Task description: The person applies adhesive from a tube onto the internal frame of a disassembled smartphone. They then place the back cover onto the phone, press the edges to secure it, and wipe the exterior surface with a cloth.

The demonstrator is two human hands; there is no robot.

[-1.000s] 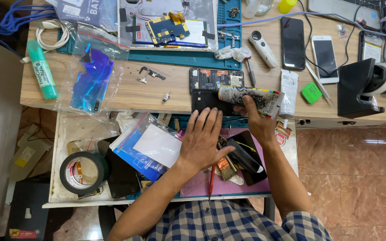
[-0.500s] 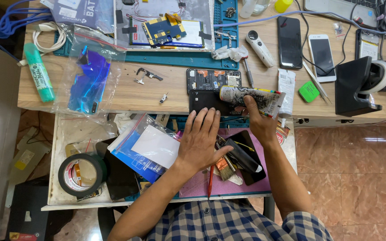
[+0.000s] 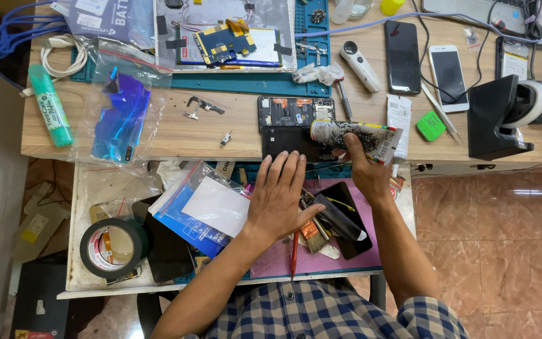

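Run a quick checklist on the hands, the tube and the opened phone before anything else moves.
1. Right hand grips the crumpled tube: ok.
2. Left hand lies flat, fingertips at the black phone panel: ok.
3. Tube cap off: cannot tell.
4. Opened phone lies flat on the desk: ok.
5. Loose small screws and bracket lie apart from the hands: ok.
6. Drawer uncluttered under the left hand: not ok.

You are sitting at a phone repair workbench: an opened phone [image 3: 296, 112] and a bare circuit board [image 3: 224, 41] are lying on the wooden desk [image 3: 158, 135], with spare phones [image 3: 402, 48] and tweezers [image 3: 443, 119] lying nearby.
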